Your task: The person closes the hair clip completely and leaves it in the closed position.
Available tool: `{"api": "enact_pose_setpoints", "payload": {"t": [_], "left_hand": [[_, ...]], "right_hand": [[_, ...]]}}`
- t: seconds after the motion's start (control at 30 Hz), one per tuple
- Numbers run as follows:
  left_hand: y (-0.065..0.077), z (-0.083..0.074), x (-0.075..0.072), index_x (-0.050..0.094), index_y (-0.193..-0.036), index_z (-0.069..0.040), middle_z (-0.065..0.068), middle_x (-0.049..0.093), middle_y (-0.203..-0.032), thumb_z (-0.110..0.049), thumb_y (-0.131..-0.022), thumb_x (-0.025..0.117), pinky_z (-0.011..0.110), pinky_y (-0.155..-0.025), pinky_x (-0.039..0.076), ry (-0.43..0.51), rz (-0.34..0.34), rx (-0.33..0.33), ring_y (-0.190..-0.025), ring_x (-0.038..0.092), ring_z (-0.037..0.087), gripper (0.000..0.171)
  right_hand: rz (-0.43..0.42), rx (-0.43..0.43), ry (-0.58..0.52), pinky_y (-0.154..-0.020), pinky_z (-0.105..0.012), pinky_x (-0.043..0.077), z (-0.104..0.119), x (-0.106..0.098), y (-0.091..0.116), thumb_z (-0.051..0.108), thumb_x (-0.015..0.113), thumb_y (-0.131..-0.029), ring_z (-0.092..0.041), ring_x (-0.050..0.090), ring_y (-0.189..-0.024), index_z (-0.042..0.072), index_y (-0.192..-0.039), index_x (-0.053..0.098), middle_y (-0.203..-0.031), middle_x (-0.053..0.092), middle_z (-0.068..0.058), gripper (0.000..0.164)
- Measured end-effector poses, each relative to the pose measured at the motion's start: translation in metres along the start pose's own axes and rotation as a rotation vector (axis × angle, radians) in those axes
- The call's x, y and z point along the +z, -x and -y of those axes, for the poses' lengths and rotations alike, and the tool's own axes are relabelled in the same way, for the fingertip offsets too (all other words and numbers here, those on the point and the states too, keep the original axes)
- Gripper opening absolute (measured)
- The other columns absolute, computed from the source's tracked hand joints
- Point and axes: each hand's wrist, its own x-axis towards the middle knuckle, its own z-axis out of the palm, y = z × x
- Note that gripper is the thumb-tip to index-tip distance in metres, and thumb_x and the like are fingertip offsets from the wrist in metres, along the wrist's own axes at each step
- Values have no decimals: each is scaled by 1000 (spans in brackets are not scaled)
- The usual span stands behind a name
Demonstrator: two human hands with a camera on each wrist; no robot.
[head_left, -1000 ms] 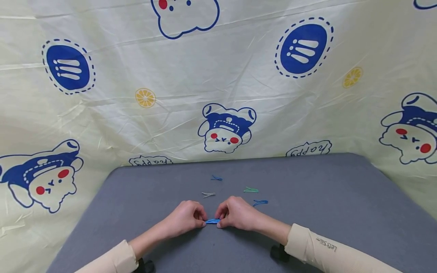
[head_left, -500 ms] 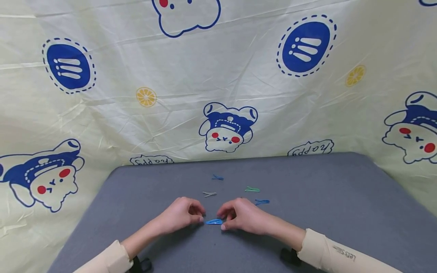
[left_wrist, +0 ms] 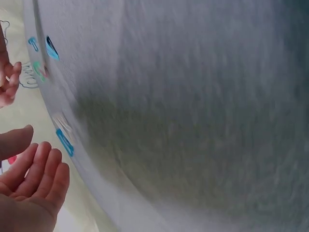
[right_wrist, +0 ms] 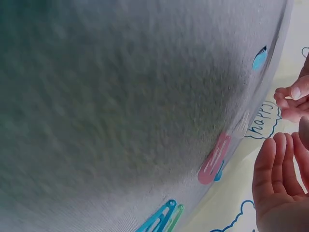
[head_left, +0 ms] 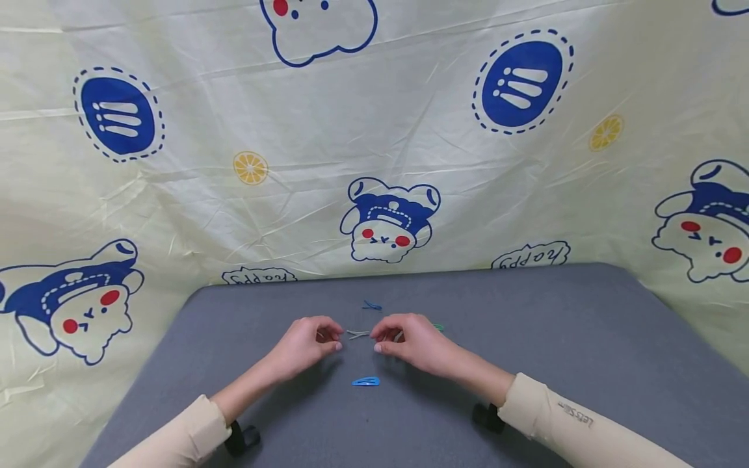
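My left hand (head_left: 310,341) hovers just left of a thin grey-white hair clip (head_left: 358,335), thumb and fingers apart. On that clip's other side is my right hand (head_left: 412,341), fingers loosely bent with nothing in them. Both wrist views show the fingers relaxed and holding nothing. Closer to me, a light blue snap hair clip (head_left: 366,381) lies flat on the grey table. A pink snap clip (right_wrist: 215,159) shows in the right wrist view; in the head view my right hand seems to hide it. Whether either hand touches the grey-white clip I cannot tell.
Farther back lies a darker blue hair clip (head_left: 372,305). A green clip (head_left: 439,327) is partly covered by my right hand, and another blue clip (right_wrist: 159,216) lies beside it in the right wrist view. A printed sheet (head_left: 304,195) hangs behind the table (head_left: 556,364).
A second ago both hands held the light blue clip by its ends. They have let go of it and moved forward to either side of the grey-white clip. The light blue clip stays on the table.
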Motion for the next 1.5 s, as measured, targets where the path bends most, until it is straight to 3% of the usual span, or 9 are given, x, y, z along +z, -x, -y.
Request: {"api": "enact_pose_setpoints", "payload": {"t": [0.23,0.43,0.57,0.87,1.1,1.5], "left_hand": [[-12,13,-7,69,-111,0,0,67,-94,-4,-88,71,35,-80,52,16,40,6,-87,61,15,23],[-22,27,-9,70,-107,2,-1,66,-86,-2,-86,71,29,-68,50,7,52,-24,-80,61,14,21],[-26,33,-10,70,-103,3,0,66,-84,-1,-85,72,27,-64,49,16,58,-44,-78,60,14,19],[-35,34,-6,70,-104,1,1,66,-85,-1,-85,73,28,-61,49,81,115,-69,-77,58,15,19],[-40,41,-1,71,-106,0,2,65,-86,1,-87,70,27,-64,48,146,152,-116,-77,56,16,19],[-44,45,4,71,-105,3,1,62,-82,0,-83,74,25,-64,43,162,166,-89,-71,52,12,22]], "right_hand": [[5,0,77,-72,-29,50,-3,-2,-15,13,71,-92,-12,56,-83,10,-109,71,-89,61,10,17],[51,32,120,-65,-28,50,-8,-2,-30,11,71,-91,-12,56,-78,10,-105,72,-86,62,9,14],[77,59,132,-69,-29,50,-11,-1,-39,10,70,-92,-12,57,-79,9,-107,72,-88,63,8,15],[124,79,142,-72,-30,50,-16,3,-54,10,69,-93,-14,56,-82,10,-109,72,-93,65,5,16],[155,62,148,-69,-29,48,-22,7,-64,8,72,-90,-13,55,-75,11,-102,74,-81,63,7,12],[155,67,156,-69,-30,45,-29,11,-72,12,74,-89,-12,54,-73,14,-96,77,-77,63,9,8]]}}
